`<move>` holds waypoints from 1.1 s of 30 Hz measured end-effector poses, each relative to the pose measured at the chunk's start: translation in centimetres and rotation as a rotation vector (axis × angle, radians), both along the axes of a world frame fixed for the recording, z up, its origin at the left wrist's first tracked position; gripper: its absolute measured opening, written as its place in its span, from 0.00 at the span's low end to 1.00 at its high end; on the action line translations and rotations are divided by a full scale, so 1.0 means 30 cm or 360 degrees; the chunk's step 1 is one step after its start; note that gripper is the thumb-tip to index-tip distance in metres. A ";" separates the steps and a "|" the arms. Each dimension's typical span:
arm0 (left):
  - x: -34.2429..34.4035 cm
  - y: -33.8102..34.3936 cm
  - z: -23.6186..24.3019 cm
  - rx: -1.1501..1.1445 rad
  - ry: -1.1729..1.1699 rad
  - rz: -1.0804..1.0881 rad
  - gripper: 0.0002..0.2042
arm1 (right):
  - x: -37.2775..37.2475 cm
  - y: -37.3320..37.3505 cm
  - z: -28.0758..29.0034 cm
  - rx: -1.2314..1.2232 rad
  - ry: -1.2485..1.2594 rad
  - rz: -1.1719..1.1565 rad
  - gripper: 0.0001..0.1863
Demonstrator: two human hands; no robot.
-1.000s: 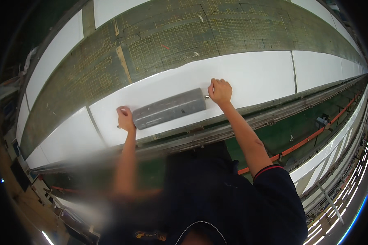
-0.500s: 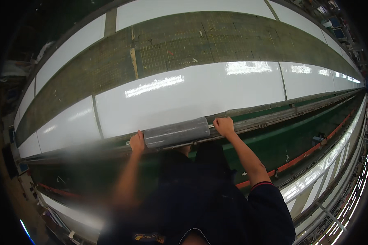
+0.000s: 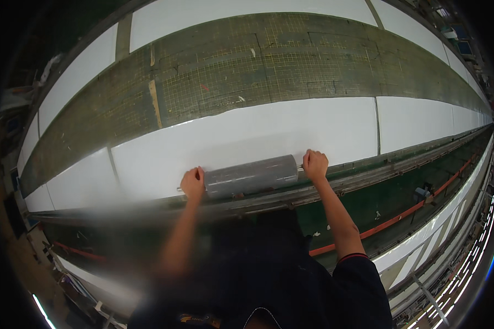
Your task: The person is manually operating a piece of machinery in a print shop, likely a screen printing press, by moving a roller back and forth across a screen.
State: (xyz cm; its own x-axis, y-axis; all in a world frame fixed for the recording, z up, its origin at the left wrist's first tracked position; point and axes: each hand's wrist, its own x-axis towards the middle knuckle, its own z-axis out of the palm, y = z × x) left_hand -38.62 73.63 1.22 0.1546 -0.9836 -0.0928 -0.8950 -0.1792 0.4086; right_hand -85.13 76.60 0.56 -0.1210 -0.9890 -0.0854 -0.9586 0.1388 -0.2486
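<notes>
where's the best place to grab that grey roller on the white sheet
By the thin handle stubs at its two ends, one hand each, from the near edge of the table. The grey roller lies crosswise on the white sheet, and the left hand and right hand already grip there, leaving the drum free.
</notes>
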 end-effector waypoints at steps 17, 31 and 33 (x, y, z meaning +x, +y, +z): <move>-0.014 -0.938 -0.007 -0.0257 -0.0137 0.0381 0.20 | 0.017 -1.060 -0.016 -0.0438 -0.0423 -0.0218 0.09; -0.023 -0.033 -0.036 -0.0254 -0.0162 0.0117 0.14 | -0.017 -0.125 -0.010 -0.0403 0.0001 0.0133 0.10; -0.019 0.112 -0.040 -0.0157 -0.0236 0.0040 0.14 | -0.032 0.025 -0.016 -0.0442 0.0054 0.0182 0.10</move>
State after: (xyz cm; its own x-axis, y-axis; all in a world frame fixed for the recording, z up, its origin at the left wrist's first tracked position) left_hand -39.18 76.98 0.01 0.1842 -0.9824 0.0297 -0.9424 -0.1680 0.2894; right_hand -86.11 77.34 0.09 -0.0054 -0.9813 0.1926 -0.9725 -0.0396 -0.2294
